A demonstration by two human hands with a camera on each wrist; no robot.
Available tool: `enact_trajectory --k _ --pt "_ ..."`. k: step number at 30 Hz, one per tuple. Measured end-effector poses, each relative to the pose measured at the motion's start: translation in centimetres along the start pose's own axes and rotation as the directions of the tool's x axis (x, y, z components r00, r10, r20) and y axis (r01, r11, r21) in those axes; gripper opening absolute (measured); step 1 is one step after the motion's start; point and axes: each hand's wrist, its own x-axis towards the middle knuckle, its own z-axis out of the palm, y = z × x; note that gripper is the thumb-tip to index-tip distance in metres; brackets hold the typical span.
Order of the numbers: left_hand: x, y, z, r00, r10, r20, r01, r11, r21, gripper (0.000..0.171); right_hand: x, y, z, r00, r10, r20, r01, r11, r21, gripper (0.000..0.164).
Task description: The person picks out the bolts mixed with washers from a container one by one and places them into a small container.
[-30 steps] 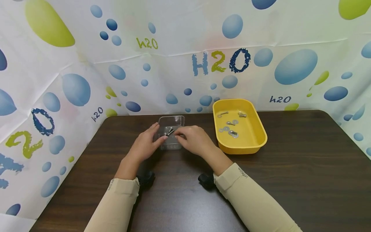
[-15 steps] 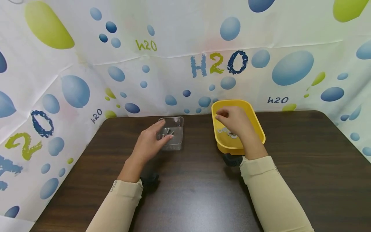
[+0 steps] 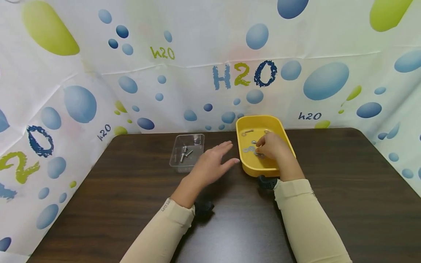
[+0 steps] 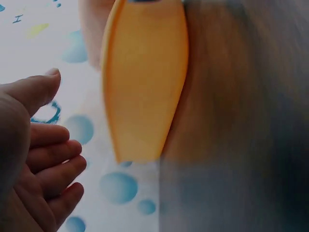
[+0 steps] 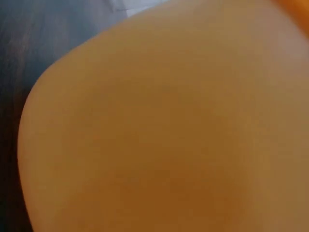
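Observation:
In the head view my right hand (image 3: 272, 148) reaches down into a yellow tray (image 3: 289, 157), its fingers bent with the tips among metal bolts and washers. A bolt (image 3: 254, 142) and flat washers (image 3: 251, 148) lie right by the fingertips; I cannot tell if anything is pinched there. My left hand (image 3: 212, 164) hovers left of the tray with fingers extended and nothing in them. That empty left hand (image 4: 46, 169) also shows in the left wrist view, apart from the yellow tray (image 4: 145, 87). The tray's yellow wall (image 5: 145, 125) fills most of the right wrist view.
Left of the tray stands a clear plastic container (image 3: 175, 157) holding several bolts (image 3: 183, 156). Both sit near the back edge of the dark wooden table (image 3: 131, 175). Behind hangs a white patterned sheet (image 3: 197, 44).
My right hand has moved from the clear container to the yellow tray and lowered into it. The left hand has left the clear container, shifting right toward the tray.

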Motion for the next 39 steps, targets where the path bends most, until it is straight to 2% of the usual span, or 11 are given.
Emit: enact_trajectory --k 4,8,13,26,30,33,39 --pt "0.7 1.0 1.2 0.996 -0.031 0.084 0.032 0.999 -0.005 0.064 0.4 0.3 0.4 1.000 0.013 0.007 -0.013 1.000 -0.009 0.032" --pt "1.0 1.5 2.0 0.993 -0.038 0.116 0.033 0.999 0.043 0.064 0.6 0.2 0.5 1.000 0.013 0.011 -0.012 1.000 -0.028 0.032" --pt "1.2 1.9 2.4 0.993 -0.049 0.112 0.038 0.995 0.095 0.065 0.5 0.1 0.2 1.000 0.010 0.019 -0.010 0.999 -0.033 0.027" --pt "1.5 1.8 2.7 0.995 0.003 0.099 -0.013 0.995 0.103 0.064 0.2 0.2 0.1 0.999 -0.016 0.028 0.018 0.999 -0.045 0.015" --pt "1.5 1.6 2.8 0.996 0.002 0.089 -0.011 0.996 0.092 0.065 0.2 0.2 0.1 0.999 -0.026 0.026 0.027 0.999 -0.047 0.012" --pt "1.4 1.5 2.9 0.996 -0.005 0.084 -0.002 0.996 0.085 0.065 0.3 0.2 0.2 0.999 -0.029 0.031 0.030 0.999 -0.017 0.014" --pt "1.3 1.2 3.2 0.997 -0.001 0.078 -0.005 0.997 0.080 0.065 0.4 0.1 0.5 0.999 -0.031 0.024 0.028 0.993 0.114 0.016"
